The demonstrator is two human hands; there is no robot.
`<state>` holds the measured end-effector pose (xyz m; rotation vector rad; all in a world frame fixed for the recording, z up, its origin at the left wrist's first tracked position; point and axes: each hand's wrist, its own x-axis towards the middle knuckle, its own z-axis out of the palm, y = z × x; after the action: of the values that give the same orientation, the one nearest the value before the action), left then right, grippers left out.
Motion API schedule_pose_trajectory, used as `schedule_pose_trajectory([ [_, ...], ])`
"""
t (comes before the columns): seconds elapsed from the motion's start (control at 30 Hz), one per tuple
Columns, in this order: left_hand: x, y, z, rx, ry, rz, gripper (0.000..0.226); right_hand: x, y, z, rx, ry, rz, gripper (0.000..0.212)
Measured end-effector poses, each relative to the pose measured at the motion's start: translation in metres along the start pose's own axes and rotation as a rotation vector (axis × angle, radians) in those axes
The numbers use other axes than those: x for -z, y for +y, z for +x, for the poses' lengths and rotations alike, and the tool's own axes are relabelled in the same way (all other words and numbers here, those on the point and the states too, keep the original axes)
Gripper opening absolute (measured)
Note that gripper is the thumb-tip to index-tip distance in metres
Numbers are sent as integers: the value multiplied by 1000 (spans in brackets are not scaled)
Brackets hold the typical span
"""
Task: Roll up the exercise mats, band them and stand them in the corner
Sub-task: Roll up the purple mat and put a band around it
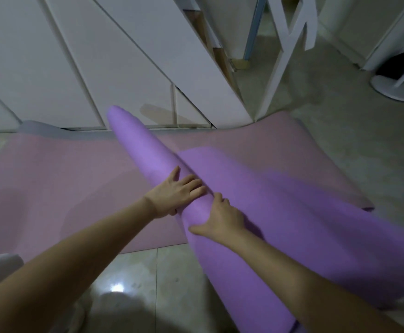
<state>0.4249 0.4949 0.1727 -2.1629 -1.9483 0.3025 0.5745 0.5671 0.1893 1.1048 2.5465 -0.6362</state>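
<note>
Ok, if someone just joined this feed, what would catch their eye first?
The half-rolled purple mat running diagonally through the centre, with the left hand and right hand on its roll. Beneath it the pink mat lies flat on the floor. A white stand base sits at upper right.

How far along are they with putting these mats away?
Nothing looks finished yet. In hand: the purple mat is partly rolled, with the left hand pressing on the roll and the right hand gripping it; a stretch lies loose to the right. Left: the pink mat lies flat on the floor, no band is visible, and neither mat stands in a corner.
</note>
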Motion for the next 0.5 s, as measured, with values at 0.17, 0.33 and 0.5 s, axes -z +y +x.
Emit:
schedule_pose_trajectory([
  [0.17, -9, -2, -10, 189, 88, -124, 99, 3, 3, 17, -91, -25, 232, 105],
  [0.33, -23, 34, -33, 798, 171, -693, 48, 5, 2, 27, -126, -8, 395, 102],
  [0.5, -23, 69, -29, 1261, 194, -1286, 57, 11, -12, 28, -72, -28, 507, 92],
])
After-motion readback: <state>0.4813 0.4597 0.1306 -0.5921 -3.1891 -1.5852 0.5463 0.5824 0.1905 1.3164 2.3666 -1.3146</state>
